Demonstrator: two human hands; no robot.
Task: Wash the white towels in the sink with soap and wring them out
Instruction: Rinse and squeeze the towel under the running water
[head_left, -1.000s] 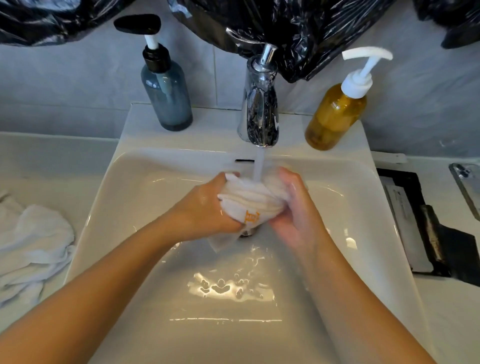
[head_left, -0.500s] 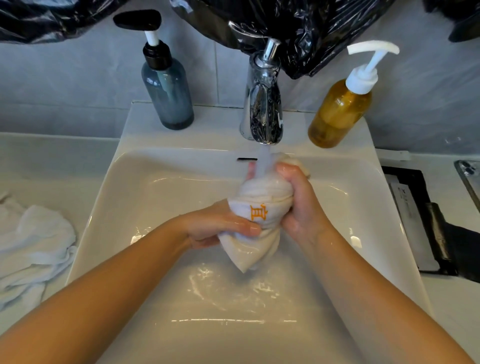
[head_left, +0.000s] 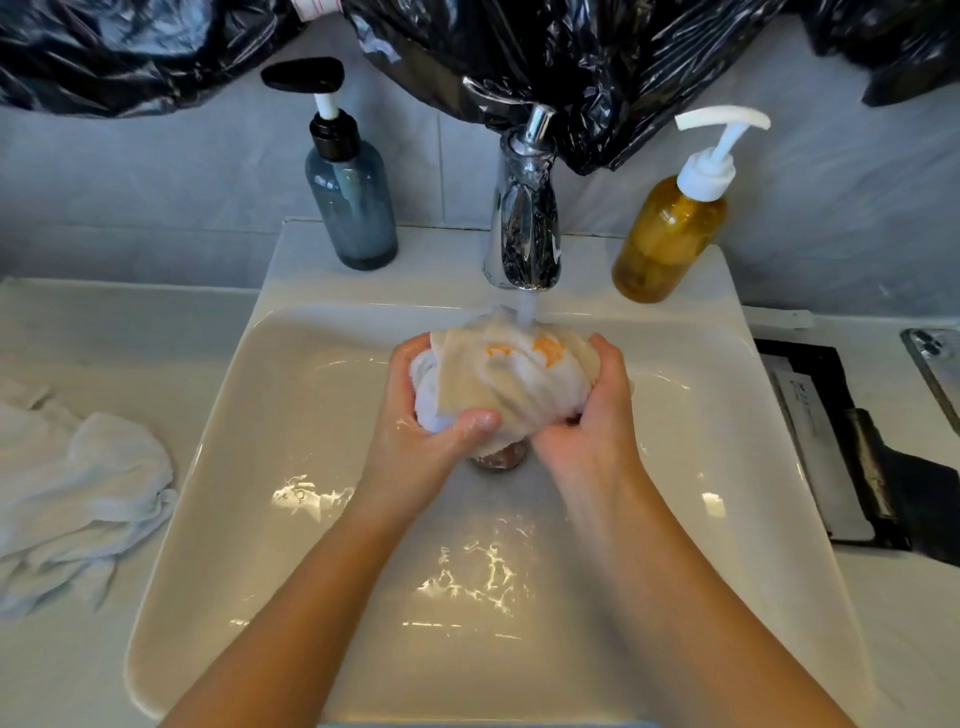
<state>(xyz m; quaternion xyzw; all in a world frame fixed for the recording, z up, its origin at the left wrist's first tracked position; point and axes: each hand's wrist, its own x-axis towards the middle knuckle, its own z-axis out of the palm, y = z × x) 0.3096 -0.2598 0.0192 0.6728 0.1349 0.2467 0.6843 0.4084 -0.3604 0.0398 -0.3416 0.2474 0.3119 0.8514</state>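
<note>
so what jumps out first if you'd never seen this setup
The left hand and right hand grip a bunched towel under the running tap, over the middle of the sink. A blue bottle and an amber bottle stand either side of the tap. A second towel lies crumpled on the counter at far left.

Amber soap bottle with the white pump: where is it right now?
In the head view the amber soap bottle stands upright on the back ledge of the sink, just right of the faucet.
</note>
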